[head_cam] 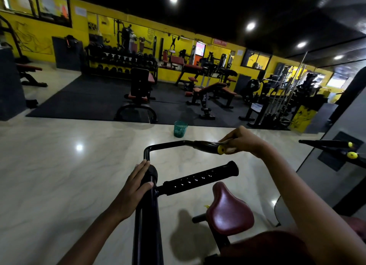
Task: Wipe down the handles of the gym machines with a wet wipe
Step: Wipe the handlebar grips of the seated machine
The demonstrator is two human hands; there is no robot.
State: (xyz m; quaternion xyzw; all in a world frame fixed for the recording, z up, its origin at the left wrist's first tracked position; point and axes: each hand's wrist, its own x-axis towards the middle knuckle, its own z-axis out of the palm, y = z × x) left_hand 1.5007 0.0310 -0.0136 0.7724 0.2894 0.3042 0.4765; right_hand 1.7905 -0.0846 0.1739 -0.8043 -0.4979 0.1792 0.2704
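A black machine arm [147,215] rises in front of me and bends into an upper handle [206,145] with a yellow end cap [221,149]. My right hand [244,141] grips that handle near the cap, with a whitish wet wipe [229,149] pinched against the grip. My left hand [136,187] holds the arm's upright post just below the bend, thumb across it. A second black ribbed handle [200,180] sticks out to the right, lower down.
A maroon saddle seat [229,211] stands below the handles. A green mesh bin [180,128] sits on the pale marble floor. Another machine's yellow-capped handles [350,152] are at the right. Benches and a dumbbell rack [120,64] stand on black mats beyond.
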